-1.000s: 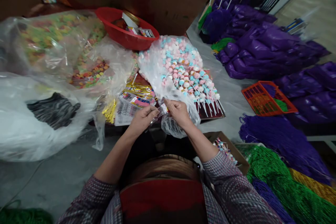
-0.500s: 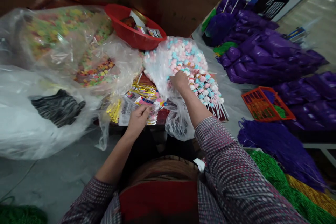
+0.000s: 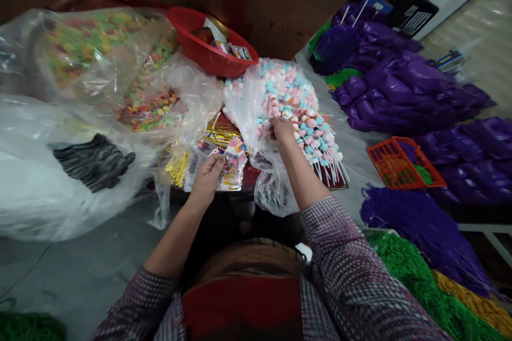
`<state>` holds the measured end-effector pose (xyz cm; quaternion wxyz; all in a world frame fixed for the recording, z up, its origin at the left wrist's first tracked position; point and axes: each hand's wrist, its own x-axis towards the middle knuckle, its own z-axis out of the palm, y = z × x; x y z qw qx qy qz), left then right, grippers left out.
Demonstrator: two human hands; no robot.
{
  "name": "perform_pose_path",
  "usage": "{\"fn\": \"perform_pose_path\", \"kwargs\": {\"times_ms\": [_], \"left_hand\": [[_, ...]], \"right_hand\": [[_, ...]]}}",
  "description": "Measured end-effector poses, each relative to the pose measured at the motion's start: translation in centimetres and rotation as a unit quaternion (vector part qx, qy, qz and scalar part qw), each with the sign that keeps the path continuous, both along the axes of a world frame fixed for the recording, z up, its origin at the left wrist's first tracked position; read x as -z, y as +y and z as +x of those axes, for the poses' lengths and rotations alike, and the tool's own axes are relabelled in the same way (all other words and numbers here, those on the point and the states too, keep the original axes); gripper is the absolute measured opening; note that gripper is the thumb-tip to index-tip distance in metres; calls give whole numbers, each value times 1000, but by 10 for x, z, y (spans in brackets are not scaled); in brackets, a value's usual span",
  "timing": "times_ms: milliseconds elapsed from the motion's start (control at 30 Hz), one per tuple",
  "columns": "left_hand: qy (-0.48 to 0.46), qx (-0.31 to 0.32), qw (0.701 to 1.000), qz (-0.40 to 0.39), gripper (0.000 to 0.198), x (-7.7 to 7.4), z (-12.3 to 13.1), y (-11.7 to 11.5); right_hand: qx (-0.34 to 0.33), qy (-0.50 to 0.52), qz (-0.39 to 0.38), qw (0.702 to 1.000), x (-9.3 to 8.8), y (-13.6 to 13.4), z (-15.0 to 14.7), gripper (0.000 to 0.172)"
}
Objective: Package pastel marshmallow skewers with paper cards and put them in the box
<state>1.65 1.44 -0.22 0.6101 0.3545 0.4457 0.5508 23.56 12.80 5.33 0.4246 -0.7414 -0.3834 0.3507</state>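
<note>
My left hand (image 3: 208,173) pinches a small clear plastic bag with colourful print (image 3: 229,162) between thumb and fingers. More printed bags (image 3: 202,148) lie under and beside it at the table's front edge. My right hand (image 3: 281,130) is at the near left side of a heap of pink, white and blue marshmallows (image 3: 286,82), its fingers drawn together. What those fingers hold is hidden. Marshmallow sticks with white stems (image 3: 320,144) lie to the right of this hand. A crumpled clear bag (image 3: 250,101) borders the heap on the left.
Gold twist ties (image 3: 178,168) lie left of the printed bags. A red basin (image 3: 208,53) stands behind. Large clear bags of colourful candy (image 3: 88,42) fill the left. To the right are purple packs (image 3: 404,85), an orange basket (image 3: 400,165) and purple strands (image 3: 416,229).
My left hand has shifted slightly left and now shows a printed bag in its pinch. My right hand has turned and drawn back a little at the marshmallow heap. The view has shifted slightly.
</note>
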Motion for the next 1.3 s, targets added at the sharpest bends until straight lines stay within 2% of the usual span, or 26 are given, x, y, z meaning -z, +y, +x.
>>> {"fn": "perform_pose_path", "kwargs": {"times_ms": [167,300,433,533,867,1200,1300], "left_hand": [[21,15,998,55,58,-9,-2,5],[5,25,993,115,52,-15,-2,7],[-14,51,986,157,46,-22,-5,5],[18,62,982,177,45,-26,-9,2],[160,136,948,239,47,-19,-23,-1],[200,157,914,318,46,-29,-23,-3],[196,153,905,346,40,-29,-23,-3]], "right_hand": [[-11,93,62,994,-9,-58,-1,22],[-102,184,130,969,-10,-111,1,40],[-148,160,137,966,-10,-153,10,41],[-162,118,152,968,-12,-174,22,36],[-161,19,181,970,-27,-201,55,27],[-197,-84,180,960,-33,-209,65,35],[-218,-116,186,951,-32,-210,70,30]]}}
